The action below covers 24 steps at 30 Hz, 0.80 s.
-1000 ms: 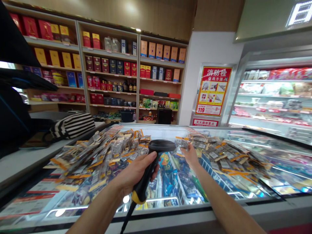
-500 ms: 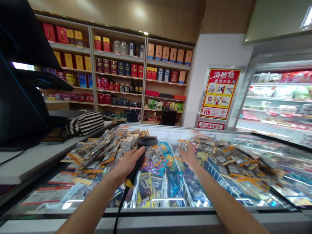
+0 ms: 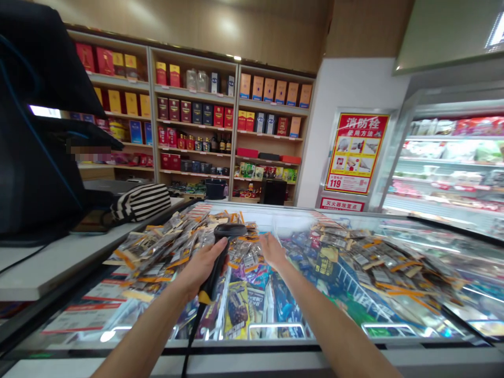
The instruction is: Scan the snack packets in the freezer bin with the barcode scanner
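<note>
My left hand is wrapped around the handle of a black and yellow handheld barcode scanner. The scanner's head points to the right, and its cord hangs down toward me. My right hand is just right of the scanner head, fingers pinched at the edge of a clear snack packet with orange trim. Other packets overlap there, so its outline is hard to separate. A heap of similar packets lies to the left on the glass freezer top, and a second heap lies to the right.
Under the glass lid, the chest freezer holds bagged frozen goods and wire baskets. On the left, a counter carries a dark checkout terminal and a striped pouch. Shelves of boxed bottles line the back wall.
My right hand has moved left, toward the scanner, and the packet at its fingers is gone from its former spot. The scanner has shifted slightly left in view.
</note>
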Available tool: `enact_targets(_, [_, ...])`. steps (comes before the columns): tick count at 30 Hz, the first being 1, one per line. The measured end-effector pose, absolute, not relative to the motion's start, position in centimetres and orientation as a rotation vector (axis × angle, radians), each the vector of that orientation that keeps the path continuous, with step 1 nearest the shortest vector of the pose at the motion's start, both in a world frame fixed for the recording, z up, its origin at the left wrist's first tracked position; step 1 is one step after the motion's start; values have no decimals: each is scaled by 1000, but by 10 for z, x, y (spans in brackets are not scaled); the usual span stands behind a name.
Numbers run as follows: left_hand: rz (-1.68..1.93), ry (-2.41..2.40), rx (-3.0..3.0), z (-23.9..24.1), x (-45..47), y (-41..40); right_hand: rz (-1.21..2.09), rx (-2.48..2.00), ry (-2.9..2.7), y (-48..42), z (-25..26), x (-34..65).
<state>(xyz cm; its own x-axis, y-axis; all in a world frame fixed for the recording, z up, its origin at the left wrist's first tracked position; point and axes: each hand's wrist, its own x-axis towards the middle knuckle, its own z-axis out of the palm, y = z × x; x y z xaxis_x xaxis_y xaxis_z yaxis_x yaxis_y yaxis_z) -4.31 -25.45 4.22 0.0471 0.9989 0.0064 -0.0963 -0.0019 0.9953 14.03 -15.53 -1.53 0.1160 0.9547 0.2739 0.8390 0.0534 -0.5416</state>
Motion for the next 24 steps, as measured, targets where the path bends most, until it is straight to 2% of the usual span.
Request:
enact_targets(6, [1160,1071,1232,46,-24,-256,197,-1872,-1670,-157,-14,184])
enact_targets(16, [1098,1006,1229,45,11,-248,-384,-2285,-1512,-160,-24,339])
enact_targets(24, [1052,966,1266,40,34,-239,-405,-2282,-1701,-167,-26,340])
